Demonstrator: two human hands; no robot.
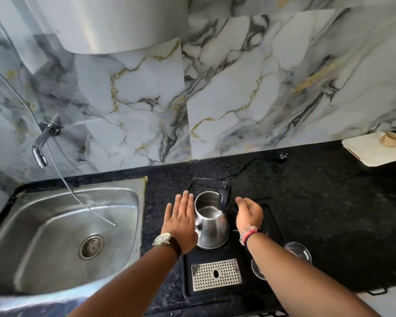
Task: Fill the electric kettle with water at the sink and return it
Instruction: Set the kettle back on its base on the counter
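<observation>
A steel electric kettle (212,221) stands on a black tray base (270,216) on the dark counter, its black lid (224,197) tipped up and open. My left hand (181,220) lies flat against the kettle's left side, fingers spread. My right hand (248,212) hovers just right of the kettle near its lid and handle, fingers curled and holding nothing. The steel sink (62,239) lies to the left, with a wall tap (41,147) above its far left corner.
A perforated steel drip grate (216,274) sits in the tray's front part. A glass (281,259) lies partly under my right forearm. A thin clear hose (87,204) hangs into the sink. A white tray with a cup (375,148) sits far right. The power cord (249,165) runs behind the kettle.
</observation>
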